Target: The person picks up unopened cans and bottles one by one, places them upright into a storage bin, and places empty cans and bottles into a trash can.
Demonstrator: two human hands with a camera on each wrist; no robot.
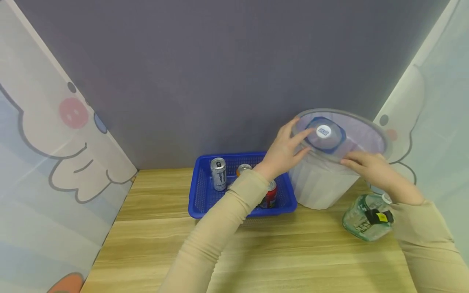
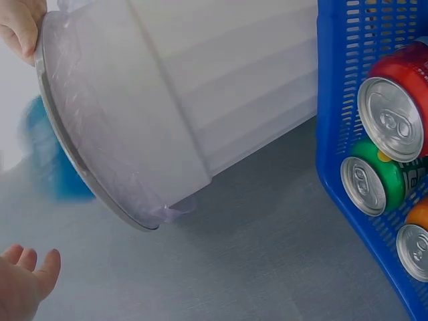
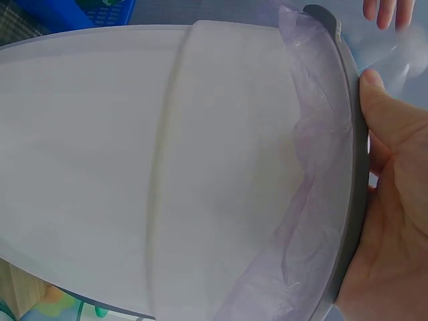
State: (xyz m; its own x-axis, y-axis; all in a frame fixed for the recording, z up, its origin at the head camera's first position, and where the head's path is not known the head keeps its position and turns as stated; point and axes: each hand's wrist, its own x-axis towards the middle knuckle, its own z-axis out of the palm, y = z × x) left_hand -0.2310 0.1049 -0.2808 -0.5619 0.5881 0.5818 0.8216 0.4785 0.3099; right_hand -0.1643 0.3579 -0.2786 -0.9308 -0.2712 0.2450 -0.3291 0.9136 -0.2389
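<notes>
A white trash bin (image 1: 316,183) with a grey rim and a thin purple liner (image 1: 360,126) tilts toward me. My right hand (image 1: 373,171) grips its near right rim, thumb outside and fingers curled over the edge. At the mouth of the bin is what looks like a clear plastic bottle (image 1: 326,138) seen end-on, with a blue band and a round white cap. It shows as a blue blur in the left wrist view. My left hand (image 1: 282,152) is spread beside the left rim, fingers apart and holding nothing.
Left of the bin is a blue plastic basket (image 1: 194,191) with a silver can (image 1: 219,175), an orange can (image 1: 243,167), a red can (image 1: 271,195) and a green can (image 2: 378,177). A pale green square bottle (image 1: 360,221) stands by my right forearm. A grey panel (image 1: 205,81) backs the wooden table (image 1: 154,240).
</notes>
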